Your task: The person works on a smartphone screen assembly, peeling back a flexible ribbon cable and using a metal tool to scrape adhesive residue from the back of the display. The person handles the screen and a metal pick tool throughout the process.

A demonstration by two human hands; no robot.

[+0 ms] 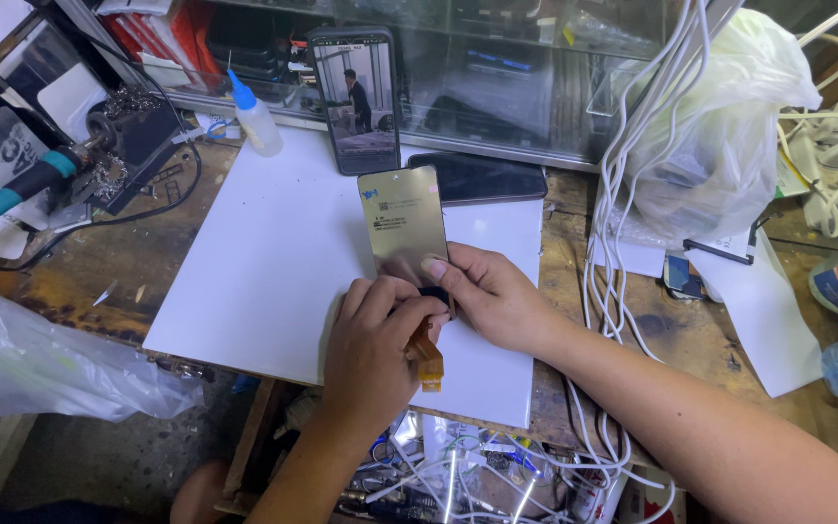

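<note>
Head view: both hands are pinching the bottom edge of a thin, bronze-tinted rectangular phone display panel (403, 225), tilted up over the white sheet (264, 252) on the worn wooden surface (138, 262). Left hand (372, 349) is gripping near the orange flex ribbon (427, 361); right hand (493, 296) is clamping the panel's lower corner.

Risks, as I judge them: the ribbon is bending under the fingers and could crease or tear; the panel could flex and crack.

Clutter: a propped-up black phone (354, 97) is playing video, a dark flat phone (477, 178) is lying just behind, white cables (623, 175) are hanging near the right hand, and a teal-handled soldering iron (21, 189) is sitting well left.
</note>
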